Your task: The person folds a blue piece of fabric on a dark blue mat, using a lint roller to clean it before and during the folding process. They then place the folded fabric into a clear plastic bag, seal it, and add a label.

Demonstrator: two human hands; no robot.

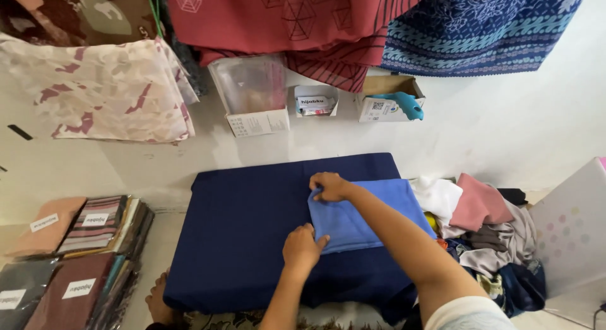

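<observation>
Plain mid-blue cloth [372,216] on a navy-covered board [252,241] — red geometric-print fabric [290,21] hangs above.

Folded cloth [372,216] on padded table [252,229]

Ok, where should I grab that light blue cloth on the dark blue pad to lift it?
Probably at the two left corners of the light blue cloth, coming from the left over the dark blue pad. That edge lies flat and exposed, with the right hand and left hand already on it; its right side abuts the clothes pile.
</observation>
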